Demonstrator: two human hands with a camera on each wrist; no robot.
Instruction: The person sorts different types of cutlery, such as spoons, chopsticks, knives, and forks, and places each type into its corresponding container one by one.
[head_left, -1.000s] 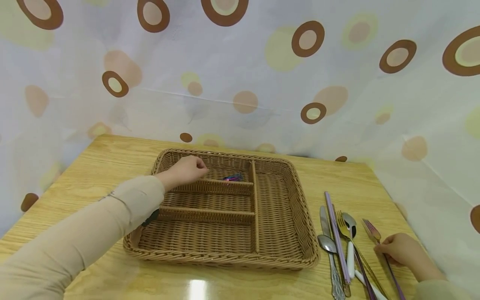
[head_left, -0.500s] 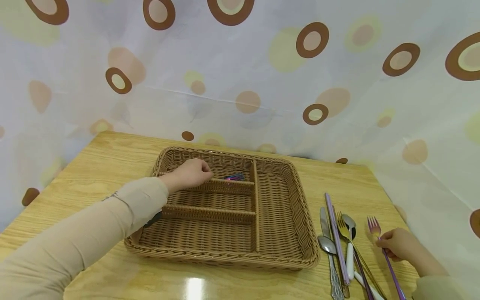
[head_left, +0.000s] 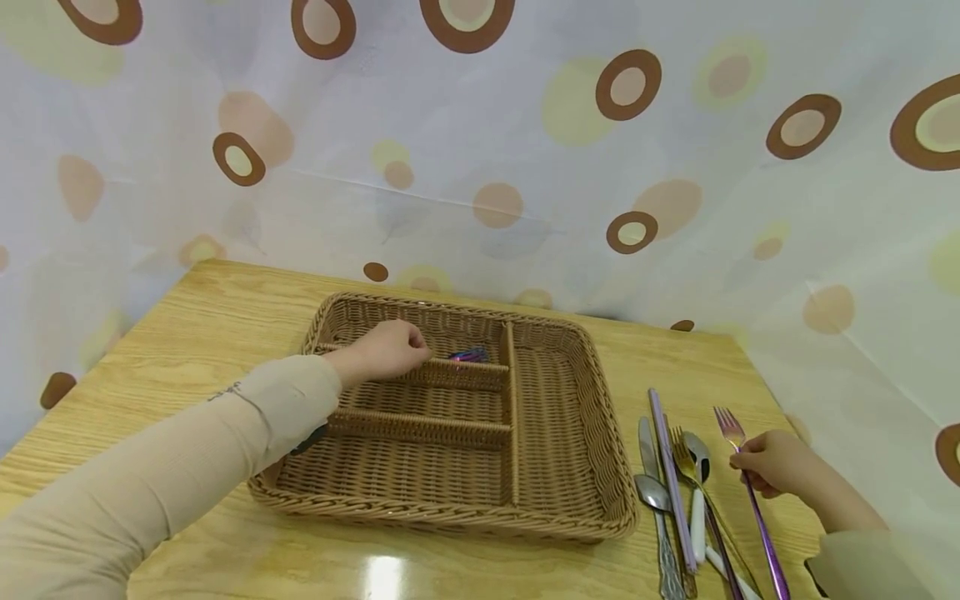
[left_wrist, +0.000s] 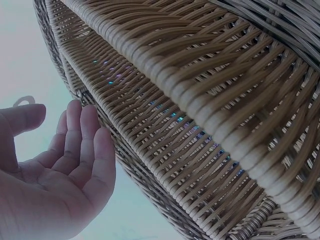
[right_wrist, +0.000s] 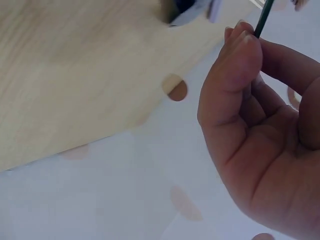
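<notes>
A person's right hand (head_left: 783,465) pinches a purple fork (head_left: 759,518) near its neck, tines pointing away, on the right side of a wooden worktop (head_left: 225,317), just beside loosely piled cutlery (head_left: 675,492). The left hand (head_left: 386,348), fingers relaxed and holding nothing, hovers over the divided wicker basket (head_left: 450,516).

One left hand (head_left: 386,350) and one right hand (head_left: 776,462) are counted. One wicker basket (head_left: 450,518), four compartments (head_left: 551,417) and three partitions (head_left: 420,422) are recorded. One purple fork (head_left: 761,525), one gold fork (head_left: 683,455), two spoon bowls (head_left: 654,492), one knife blade (head_left: 648,446) and two white handles (head_left: 697,523) are noted. Iridescent pieces (head_left: 469,356) could not be counted.
</notes>
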